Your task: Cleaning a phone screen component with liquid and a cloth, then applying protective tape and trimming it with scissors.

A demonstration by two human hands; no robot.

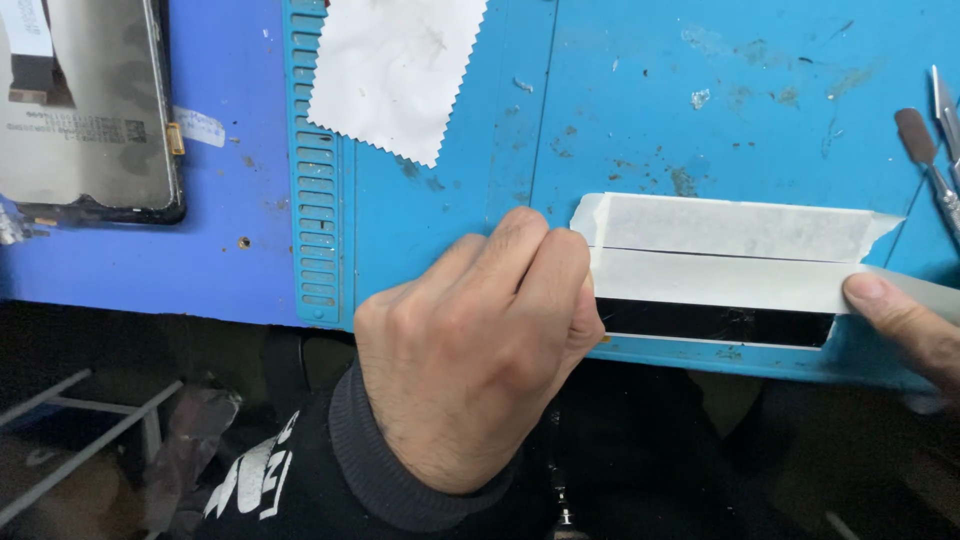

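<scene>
Far left: a dark display panel [85, 110] is laid back-side up on the blue surface [230, 260], cut off by the top and left edges; its label is too blurred to be made out. Next, a ribbed strip of the blue mat [315, 160] is seen, then a white zigzag-edged cloth [395, 70], cropped at the top.

Centre: the left hand [480, 350] is curled shut, fingertips pressed onto the left end of the tape strips [730, 255]; the contact point itself is hidden behind the knuckles. Two pale strips are laid side by side over a dark glass piece [715, 323] at the mat's near edge; only a narrow cracked band of it is exposed, the rest is covered.

Right: the right hand [905, 325] is mostly out of frame; a thumb is pressed on the tape's right end, so whether the fingers are closed cannot be told. Metal tools [930, 160] are cut off at the right edge.
</scene>
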